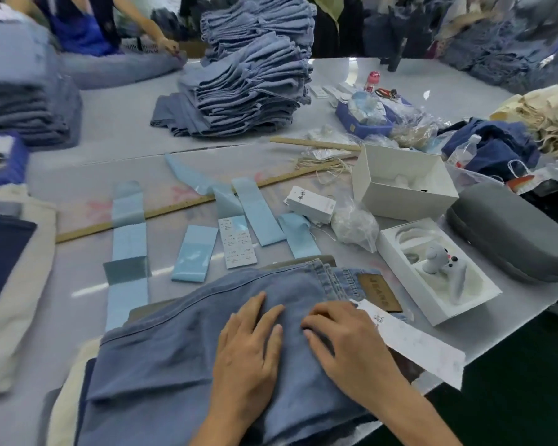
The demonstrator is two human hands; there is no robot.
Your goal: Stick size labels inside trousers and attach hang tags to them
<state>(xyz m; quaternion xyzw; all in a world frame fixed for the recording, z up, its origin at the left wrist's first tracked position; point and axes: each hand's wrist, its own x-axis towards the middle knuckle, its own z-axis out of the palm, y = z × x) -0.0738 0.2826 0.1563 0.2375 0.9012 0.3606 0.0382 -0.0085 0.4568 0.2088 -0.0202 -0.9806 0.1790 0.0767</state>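
Item 1, far left: stacked folded denim (23, 114) in dark and mid blue, with cream and navy folded cloth (10, 268) lying below it at the table edge.

Item 2: pale blue label backing strips (129, 233), several, laid flat on the grey table (87, 123); one long strip crosses a wooden ruler (161, 211) that runs diagonally.

Item 3: size label sheet (237, 242), white with small printed stickers, flat among the blue strips, just beyond the trousers.

Item 4, rear centre: tall pile of folded blue jeans (252, 78).

Item 5, foreground: blue denim trousers (181, 349), spread flat atop other folded garments, waistband towards the right, brown "JEANS" patch (379, 292) showing.

Item 6: left hand (247, 352), palm down, fingers straight and spread, pressing the trouser fabric; grasps nothing.

Item 7: right hand (348, 342), just beside the left, fingers bent with tips on the denim; whether they pinch the cloth cannot be told.

Item 8: white hang tag (413, 342), long, lying at the waistband and over the table edge, partly beneath the right hand.

Item 9: bundle of white hang tags (310, 204), near a clear plastic bag (355, 225).

Item 10, right: open white box (400, 185); white tray holding a small white handheld fan (438, 262); grey zip case (509, 233).
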